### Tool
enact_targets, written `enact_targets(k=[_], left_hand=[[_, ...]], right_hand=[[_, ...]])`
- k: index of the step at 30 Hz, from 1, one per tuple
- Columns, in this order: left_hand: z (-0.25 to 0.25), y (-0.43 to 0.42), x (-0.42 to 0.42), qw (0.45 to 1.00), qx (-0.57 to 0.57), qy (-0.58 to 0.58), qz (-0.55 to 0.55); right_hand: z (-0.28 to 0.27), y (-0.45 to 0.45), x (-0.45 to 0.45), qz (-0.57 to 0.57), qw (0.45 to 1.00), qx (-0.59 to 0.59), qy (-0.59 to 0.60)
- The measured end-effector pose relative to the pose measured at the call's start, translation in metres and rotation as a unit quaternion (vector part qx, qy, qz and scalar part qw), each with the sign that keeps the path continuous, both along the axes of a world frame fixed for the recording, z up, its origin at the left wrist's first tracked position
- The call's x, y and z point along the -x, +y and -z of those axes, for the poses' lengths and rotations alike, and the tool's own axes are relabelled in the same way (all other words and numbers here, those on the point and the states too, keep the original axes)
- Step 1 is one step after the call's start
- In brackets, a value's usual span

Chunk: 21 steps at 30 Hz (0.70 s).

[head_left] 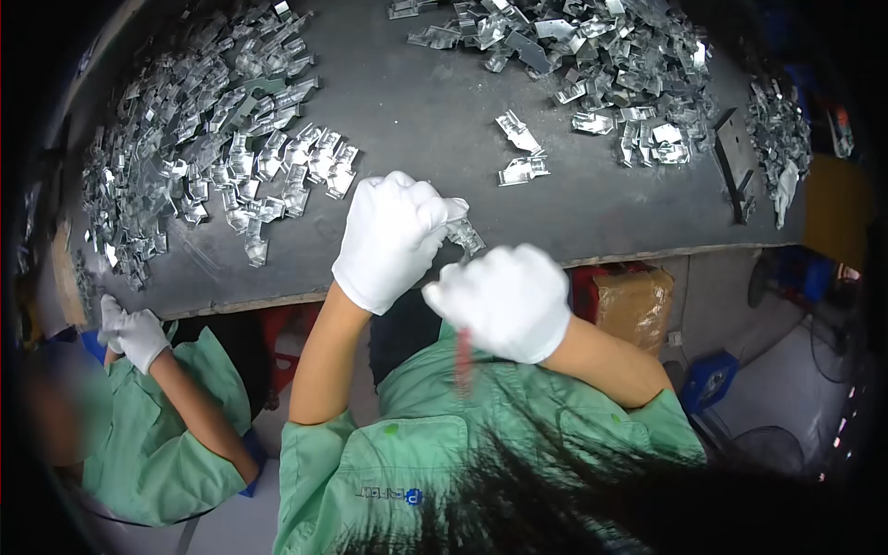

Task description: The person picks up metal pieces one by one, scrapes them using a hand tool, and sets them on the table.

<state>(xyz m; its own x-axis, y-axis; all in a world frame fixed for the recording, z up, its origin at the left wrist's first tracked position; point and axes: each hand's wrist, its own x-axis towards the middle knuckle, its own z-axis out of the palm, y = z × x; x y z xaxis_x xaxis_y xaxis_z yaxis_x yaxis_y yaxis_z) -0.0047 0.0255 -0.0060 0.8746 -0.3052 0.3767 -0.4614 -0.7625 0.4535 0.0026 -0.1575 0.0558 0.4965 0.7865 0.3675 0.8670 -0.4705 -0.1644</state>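
My left hand (393, 242), in a white glove, is closed at the table's near edge. Its thumb and fingers pinch a small shiny bent metal clip (465, 238). Close by on the right, my right hand (507, 301), also gloved in white, makes a fist slightly smeared by motion. A narrow red handle (463, 363) juts out below that fist; the rest of it is hidden or blurred. Two loose metal clips (524, 170) lie on the tabletop beyond my hands.
Heaps of similar clips cover the dark table (388, 111) at left (203, 139) and far right (629, 65). A flat metal plate (735, 157) stands at right. A co-worker's gloved hands (134, 333) are at the left edge. Below the table sits a taped carton (634, 305).
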Motion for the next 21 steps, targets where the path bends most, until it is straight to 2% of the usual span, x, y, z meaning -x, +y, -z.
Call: enact_targets(k=[1, 2, 5, 6, 7, 8, 12, 13, 14, 15, 16, 17, 19, 20, 21], left_hand=[[-0.002, -0.001, -0.001, 1.0, 0.005, -0.003, -0.007], [-0.004, -0.003, -0.002, 1.0, 0.012, -0.007, -0.016], [-0.004, -0.002, -0.002, 1.0, 0.014, -0.016, -0.012], [-0.006, -0.004, -0.002, 0.999, 0.031, -0.018, -0.016], [-0.007, -0.003, -0.001, 1.0, 0.023, -0.013, -0.017], [-0.009, -0.003, 0.0, 1.0, 0.015, -0.008, -0.017], [-0.01, -0.004, 0.0, 1.0, 0.007, 0.003, -0.022], [-0.009, -0.004, 0.0, 1.0, 0.01, 0.002, -0.019], [-0.008, -0.003, -0.001, 1.0, 0.012, 0.001, -0.016], [-0.007, -0.003, -0.001, 1.0, 0.014, 0.001, -0.015], [-0.007, -0.002, -0.002, 1.0, 0.017, 0.003, -0.017], [-0.007, -0.003, -0.002, 1.0, 0.019, 0.006, -0.017], [-0.009, -0.004, -0.002, 1.0, 0.019, 0.01, -0.018], [-0.01, -0.005, -0.002, 1.0, 0.016, 0.009, -0.022], [-0.012, -0.005, -0.001, 0.999, 0.014, 0.008, -0.028]], right_hand=[[0.011, 0.009, 0.01, 0.018, 0.993, -0.047, -0.104], [0.014, 0.008, 0.013, 0.02, 0.994, -0.049, -0.099], [0.005, -0.016, -0.017, 0.031, 0.998, 0.016, 0.056], [0.006, -0.016, -0.015, 0.171, 0.914, -0.181, 0.322], [0.01, -0.017, -0.012, 0.289, 0.704, -0.352, 0.545], [0.014, -0.027, -0.016, 0.295, 0.649, -0.364, 0.599], [0.012, -0.023, -0.012, 0.29, 0.671, -0.349, 0.587], [0.016, -0.023, -0.014, 0.231, 0.802, -0.303, 0.46], [0.021, -0.023, -0.017, 0.163, 0.902, -0.245, 0.316], [0.024, -0.023, -0.019, 0.088, 0.967, -0.178, 0.159], [0.013, -0.02, -0.016, 0.056, 0.993, -0.086, 0.064], [-0.005, -0.019, -0.011, -0.002, 0.993, 0.035, 0.112], [0.008, -0.001, 0.012, 0.017, 0.997, -0.034, -0.069], [0.016, -0.002, 0.017, 0.021, 0.996, -0.029, -0.081], [0.016, -0.01, 0.008, 0.002, 0.996, -0.093, -0.01]])
